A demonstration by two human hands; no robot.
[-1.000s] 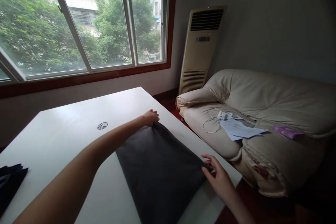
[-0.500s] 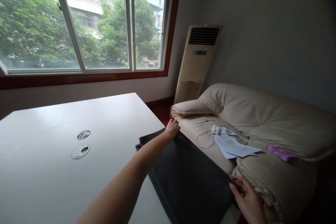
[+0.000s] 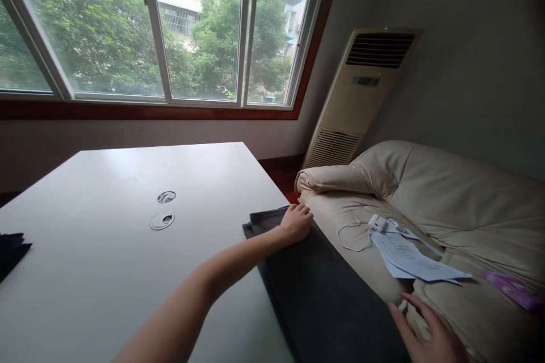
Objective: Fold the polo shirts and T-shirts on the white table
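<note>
A folded black cloth [image 3: 327, 295] lies in layers along the right edge of the white table [image 3: 213, 181]. My left hand [image 3: 297, 222] rests at the cloth's far end, its fingers bent over the edge and closed on the fabric. The fingertips are partly hidden. Beside the near right edge of the cloth is my right hand [image 3: 430, 329], thumb and fingers spread apart with nothing between them. Whether its thumb touches the cloth, I cannot tell.
A cream sofa [image 3: 340, 181] stands close along the table's right side. On it lie papers [image 3: 415, 258], a white charger with cable [image 3: 378, 223] and a purple packet [image 3: 513, 289]. Another dark cloth [image 3: 12, 252] is at the table's left. Two round inserts [image 3: 162, 220] sit in the tabletop.
The view has swung left, bringing the dark cloth at the left into sight. My right hand has come off the cloth's edge and its fingers have spread. My left hand stays at the far end.
</note>
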